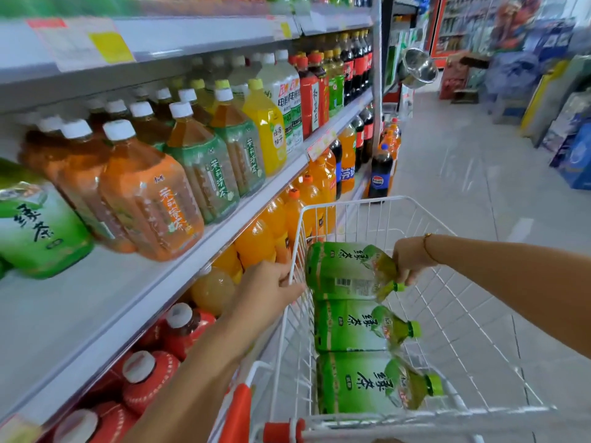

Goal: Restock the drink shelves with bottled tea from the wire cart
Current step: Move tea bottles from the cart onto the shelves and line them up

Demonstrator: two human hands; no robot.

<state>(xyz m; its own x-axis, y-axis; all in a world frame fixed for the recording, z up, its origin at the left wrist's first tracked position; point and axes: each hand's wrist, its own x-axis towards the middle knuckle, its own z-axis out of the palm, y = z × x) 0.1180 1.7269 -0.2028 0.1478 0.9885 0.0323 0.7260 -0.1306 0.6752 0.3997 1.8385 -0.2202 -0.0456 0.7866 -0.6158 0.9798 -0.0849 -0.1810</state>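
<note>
Green bottle (345, 270) in right hand (411, 259), left hand (271, 282) gripping cart (351, 201) rim

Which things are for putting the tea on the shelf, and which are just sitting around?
For the job: wire cart; green tea bottle, gripped by the right hand; two more green tea bottles beside it; half-bare shelf; left hand holding the cart rim.
Just around: orange soda bottles; cola bottle; steel pot; yellow juice bottle.

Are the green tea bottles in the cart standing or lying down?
Lying down: all three green tea bottles rest on their sides in the wire cart, caps pointing right; the right hand grips the farthest one.
</note>
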